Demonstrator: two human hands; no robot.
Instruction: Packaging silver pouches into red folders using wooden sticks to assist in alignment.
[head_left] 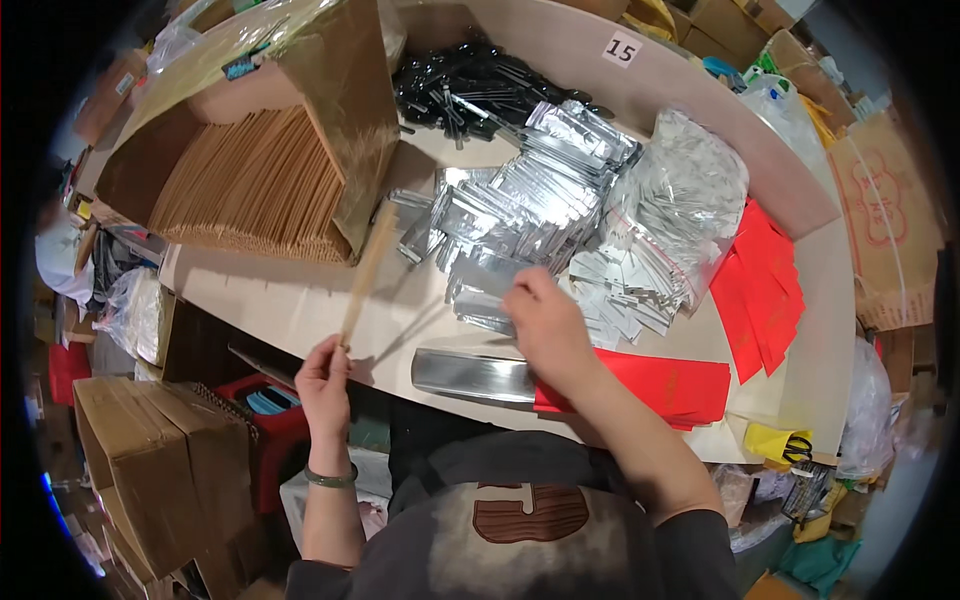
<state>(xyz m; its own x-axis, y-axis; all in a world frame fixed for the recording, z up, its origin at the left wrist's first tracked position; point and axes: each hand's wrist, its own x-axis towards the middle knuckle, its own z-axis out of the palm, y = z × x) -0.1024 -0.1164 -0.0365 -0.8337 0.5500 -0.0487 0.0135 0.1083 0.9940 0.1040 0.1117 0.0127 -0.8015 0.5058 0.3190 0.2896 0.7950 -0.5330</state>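
Note:
Held upright in my left hand [323,385] is a slim kraft paper sleeve [370,270], seen nearly edge-on, with fingers and thumb pinched at its lower end. My right hand [548,325] is closed at the near edge of a heap of silver foil packets [540,200], its fingertips on one grey-silver packet [490,275]. Below that hand, a shiny metal holder [470,374] lies at the table's front edge. Red paper sleeves [660,388] lie stacked against its right end.
A cardboard box [365,110] of upright kraft sleeves [250,190] stands at the left. Black plastic spoons [480,85] are piled at the back. A clear bag [690,170] spills small white packets [625,290]. More red sleeves [760,290] and yellow-wrapped scissors [775,442] lie right.

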